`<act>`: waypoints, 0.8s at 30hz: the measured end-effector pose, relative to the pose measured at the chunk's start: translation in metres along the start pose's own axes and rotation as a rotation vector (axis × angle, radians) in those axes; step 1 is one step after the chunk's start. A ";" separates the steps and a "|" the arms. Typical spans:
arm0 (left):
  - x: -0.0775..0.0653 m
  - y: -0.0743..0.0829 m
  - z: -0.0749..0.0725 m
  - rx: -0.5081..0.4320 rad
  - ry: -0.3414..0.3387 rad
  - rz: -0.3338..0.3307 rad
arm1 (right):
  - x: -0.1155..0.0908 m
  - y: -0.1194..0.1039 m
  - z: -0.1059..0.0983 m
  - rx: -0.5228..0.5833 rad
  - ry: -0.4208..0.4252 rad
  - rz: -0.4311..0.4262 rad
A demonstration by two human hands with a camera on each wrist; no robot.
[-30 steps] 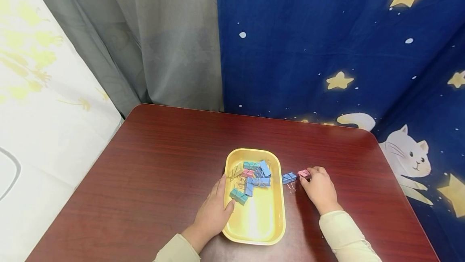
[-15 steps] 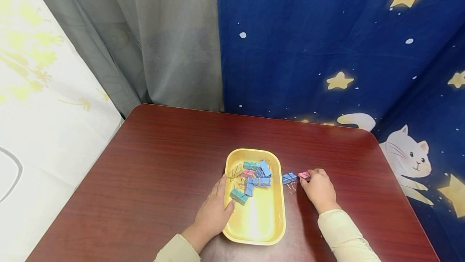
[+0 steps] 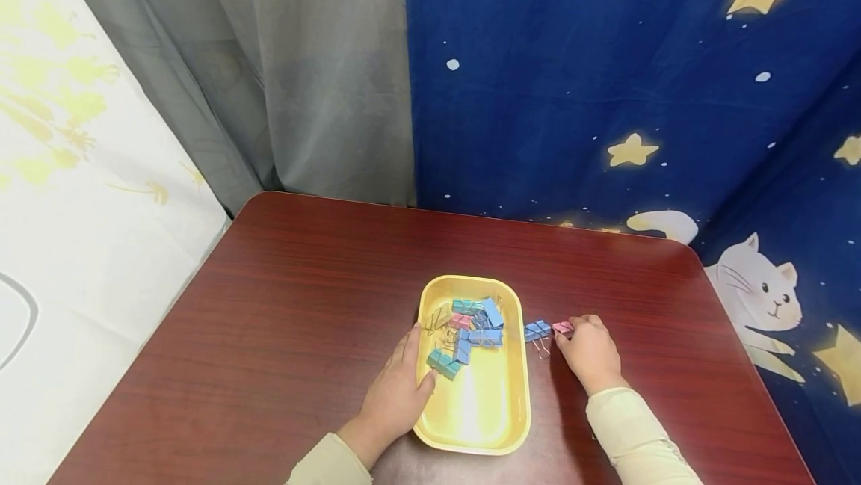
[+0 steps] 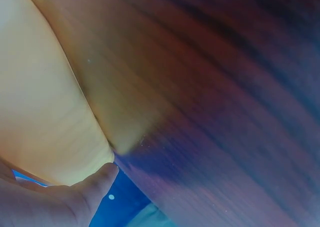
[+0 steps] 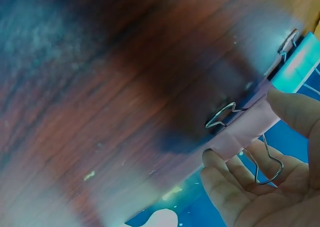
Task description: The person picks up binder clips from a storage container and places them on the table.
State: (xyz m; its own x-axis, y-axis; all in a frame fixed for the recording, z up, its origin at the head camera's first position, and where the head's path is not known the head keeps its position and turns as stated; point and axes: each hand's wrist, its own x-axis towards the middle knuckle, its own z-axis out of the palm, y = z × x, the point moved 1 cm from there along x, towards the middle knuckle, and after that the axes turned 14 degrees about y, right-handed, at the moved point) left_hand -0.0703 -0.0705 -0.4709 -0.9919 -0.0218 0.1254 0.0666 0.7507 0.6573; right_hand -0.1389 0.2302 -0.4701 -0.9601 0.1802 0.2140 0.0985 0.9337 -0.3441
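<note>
A yellow tray (image 3: 475, 440) stands on the table with several binder clips in its far half, in blue, teal, pink and pale yellow. My left hand (image 3: 393, 395) holds the tray's left wall, fingers along the outside and thumb over the rim. Right of the tray, a blue binder clip (image 3: 537, 331) lies on the table, its wire handle toward me. Close beside it is a pink binder clip (image 5: 245, 129), which my right hand (image 3: 592, 354) pinches between thumb and fingers. Both its wire handles show in the right wrist view.
The dark red wooden table (image 3: 303, 306) reaches beyond the tray to a far edge. Behind it hang a grey curtain (image 3: 329, 81) and a blue curtain (image 3: 525, 96) with stars and a cat. A white patterned cloth (image 3: 87, 208) hangs at the left.
The right hand has shifted very slightly, with the pink binder clip still between its fingers. The left hand, tray and blue clip stay in place; the head view has moved a little.
</note>
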 end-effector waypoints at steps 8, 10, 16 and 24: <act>0.000 0.000 -0.001 0.008 -0.003 0.004 | 0.001 0.001 0.002 -0.010 -0.005 -0.013; 0.000 0.000 0.000 0.008 -0.002 0.006 | 0.001 0.001 0.003 -0.015 -0.007 -0.015; 0.001 0.000 0.000 0.008 0.002 0.001 | 0.001 0.001 0.004 -0.021 -0.012 -0.022; 0.000 0.000 -0.001 0.007 0.002 0.013 | 0.000 0.002 0.004 -0.025 -0.006 -0.039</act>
State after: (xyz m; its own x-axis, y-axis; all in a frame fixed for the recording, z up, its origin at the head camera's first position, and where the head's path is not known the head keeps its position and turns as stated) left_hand -0.0698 -0.0707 -0.4701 -0.9907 -0.0135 0.1356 0.0787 0.7554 0.6505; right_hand -0.1402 0.2308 -0.4742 -0.9648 0.1416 0.2214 0.0674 0.9476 -0.3123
